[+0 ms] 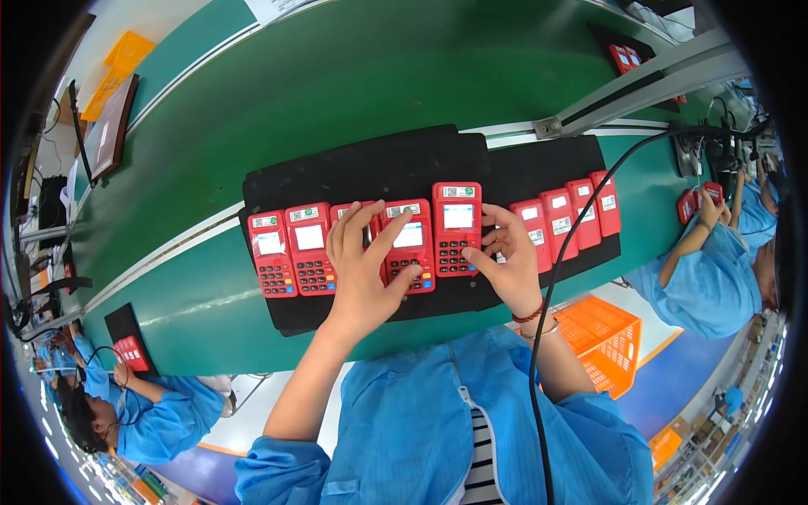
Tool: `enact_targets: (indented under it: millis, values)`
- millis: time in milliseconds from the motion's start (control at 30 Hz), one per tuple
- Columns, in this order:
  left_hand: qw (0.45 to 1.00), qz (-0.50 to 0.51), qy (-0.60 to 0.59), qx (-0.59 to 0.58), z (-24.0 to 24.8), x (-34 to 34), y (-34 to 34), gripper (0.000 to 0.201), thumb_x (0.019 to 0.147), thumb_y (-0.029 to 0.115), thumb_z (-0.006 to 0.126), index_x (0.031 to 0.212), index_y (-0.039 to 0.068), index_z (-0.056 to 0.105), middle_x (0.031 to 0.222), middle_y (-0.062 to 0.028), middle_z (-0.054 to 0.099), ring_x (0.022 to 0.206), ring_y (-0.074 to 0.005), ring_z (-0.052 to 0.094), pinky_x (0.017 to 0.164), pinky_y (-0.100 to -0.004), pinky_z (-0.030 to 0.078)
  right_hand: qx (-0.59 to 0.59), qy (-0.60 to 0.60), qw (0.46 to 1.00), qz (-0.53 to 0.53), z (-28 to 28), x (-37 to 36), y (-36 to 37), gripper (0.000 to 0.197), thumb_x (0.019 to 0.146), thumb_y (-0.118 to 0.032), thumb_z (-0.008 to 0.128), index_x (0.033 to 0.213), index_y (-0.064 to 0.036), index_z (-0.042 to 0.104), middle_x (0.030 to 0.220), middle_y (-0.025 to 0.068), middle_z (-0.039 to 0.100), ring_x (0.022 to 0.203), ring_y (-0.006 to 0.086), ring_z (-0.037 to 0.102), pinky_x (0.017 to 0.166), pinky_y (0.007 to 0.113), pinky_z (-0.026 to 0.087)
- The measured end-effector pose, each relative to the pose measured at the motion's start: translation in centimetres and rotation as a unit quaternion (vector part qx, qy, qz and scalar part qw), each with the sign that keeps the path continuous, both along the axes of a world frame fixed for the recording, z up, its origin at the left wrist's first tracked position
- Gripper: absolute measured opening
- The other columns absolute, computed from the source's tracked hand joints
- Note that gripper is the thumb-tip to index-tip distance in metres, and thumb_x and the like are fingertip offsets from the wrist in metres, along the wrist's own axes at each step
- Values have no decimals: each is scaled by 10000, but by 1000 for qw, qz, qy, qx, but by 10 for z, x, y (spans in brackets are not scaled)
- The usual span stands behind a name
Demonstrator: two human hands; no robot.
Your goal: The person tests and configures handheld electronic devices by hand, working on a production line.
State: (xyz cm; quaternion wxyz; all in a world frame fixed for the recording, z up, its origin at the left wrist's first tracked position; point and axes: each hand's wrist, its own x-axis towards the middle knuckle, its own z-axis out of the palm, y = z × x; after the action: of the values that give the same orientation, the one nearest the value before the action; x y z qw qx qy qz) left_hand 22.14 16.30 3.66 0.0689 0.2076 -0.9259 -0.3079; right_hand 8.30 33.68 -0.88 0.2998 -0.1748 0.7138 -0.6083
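A row of red payment terminals, with lit screens and dark keypads, lies face up on a black mat. My left hand spreads its fingers over two of them, partly hiding one terminal. Its thumb and forefinger reach onto the neighbouring terminal. The terminal at the row's right end sits slightly farther from me. My right hand grips its right side, thumb over the keypad and the other fingers bent along the edge.
Several red terminals lie back up on the mat's right part. A black cable hangs across the view before them. A metal post rises at the back right. An orange crate stands below the green bench. Other people work at both sides.
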Motion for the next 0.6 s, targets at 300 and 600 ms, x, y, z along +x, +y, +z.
enact_targets:
  millis: [300, 600]
  values:
    - [1000, -9, 21, -16, -10, 6, -3, 679, 698, 177, 827, 1324, 194, 565, 1455, -110, 366, 1410, -363, 258, 1147, -538, 173, -5, 17, 1000, 12, -3, 0, 0, 658, 711, 12, 780, 1304, -30, 499, 1112, 91, 566, 881, 120, 580, 699, 244, 519]
    - [999, -40, 1, -28, -1, 10, -4, 832, 616, 240, 883, 1367, 181, 529, 1487, -107, 349, 1426, -367, 235, 1146, -520, 197, 28, 88, 994, 66, 7, 1, 5, 777, 662, 12, 814, 1356, -45, 470, 1201, 106, 506, 958, 155, 569, 734, 259, 528]
